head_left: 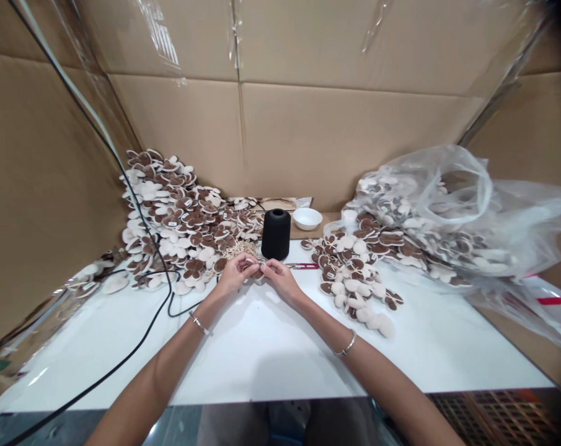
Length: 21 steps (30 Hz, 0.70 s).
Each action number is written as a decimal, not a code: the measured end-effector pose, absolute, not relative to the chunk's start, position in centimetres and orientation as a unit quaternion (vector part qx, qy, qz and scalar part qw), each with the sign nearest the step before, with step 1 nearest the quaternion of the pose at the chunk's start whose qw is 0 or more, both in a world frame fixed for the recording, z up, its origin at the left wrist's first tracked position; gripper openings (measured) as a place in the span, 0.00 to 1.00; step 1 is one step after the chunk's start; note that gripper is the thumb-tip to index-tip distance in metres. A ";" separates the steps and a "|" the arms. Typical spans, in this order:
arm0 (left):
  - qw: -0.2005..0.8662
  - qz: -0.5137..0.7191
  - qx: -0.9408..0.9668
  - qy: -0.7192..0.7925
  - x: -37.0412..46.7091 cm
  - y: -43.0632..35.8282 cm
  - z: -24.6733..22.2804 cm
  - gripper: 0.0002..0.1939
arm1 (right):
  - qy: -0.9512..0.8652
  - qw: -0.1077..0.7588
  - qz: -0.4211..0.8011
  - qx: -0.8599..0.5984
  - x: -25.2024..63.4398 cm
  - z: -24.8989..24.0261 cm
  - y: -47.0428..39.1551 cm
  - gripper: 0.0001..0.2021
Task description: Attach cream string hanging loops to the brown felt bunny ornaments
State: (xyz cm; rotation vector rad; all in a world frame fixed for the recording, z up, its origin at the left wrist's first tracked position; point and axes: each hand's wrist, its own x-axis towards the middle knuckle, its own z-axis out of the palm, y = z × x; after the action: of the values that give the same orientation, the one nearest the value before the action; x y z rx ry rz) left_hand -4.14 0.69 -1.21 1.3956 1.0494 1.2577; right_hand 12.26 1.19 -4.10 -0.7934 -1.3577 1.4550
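While both forearms are being stretched over the white tabletop (256,347), a small brown-and-pale piece (258,276) is being held above its middle, just in front of the black cylinder (276,235). The piece is being pinched by the left hand (237,273) from one side and by the right hand (279,276) from the other, with both grips being kept narrow at the thumbs and fingertips. Much of the piece is being hidden by the fingers, so its full shape cannot be told.

Beside the cylinder, a white bowl (307,218) is being supported on a strip of cardboard at the back. Near the right hand, red-handled snips (304,266) are being left flat on the tabletop. Close behind the left hand, a tangle of beige cords (241,249) is being bordered by a large left heap (173,214) of brown and white plush shapes. On the other side, a smaller right heap (352,272) is being spread towards the front, and more shapes are being covered by a clear plastic bag (452,204). Around the back and sides, the work surface is being enclosed by cardboard walls (308,130). Across the left, a black cable (143,337) is being draped.
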 end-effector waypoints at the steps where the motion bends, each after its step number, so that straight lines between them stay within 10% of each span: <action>1: 0.478 0.514 0.570 0.427 -4.1 0.7 -1.3 0.20 | -0.562 0.478 0.589 -0.329 12.3 -4.1 1.2 0.17; 21: 0.347 0.439 0.649 0.516 -5.0 0.5 -2.1 0.17 | -0.741 0.437 0.391 -0.327 12.6 -1.0 3.5 0.17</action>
State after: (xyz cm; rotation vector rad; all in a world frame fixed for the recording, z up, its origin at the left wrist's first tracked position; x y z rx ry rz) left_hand -4.98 0.53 -2.05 1.6823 1.3385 1.1390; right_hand 12.61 3.54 -1.05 -0.8138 -1.8421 0.9727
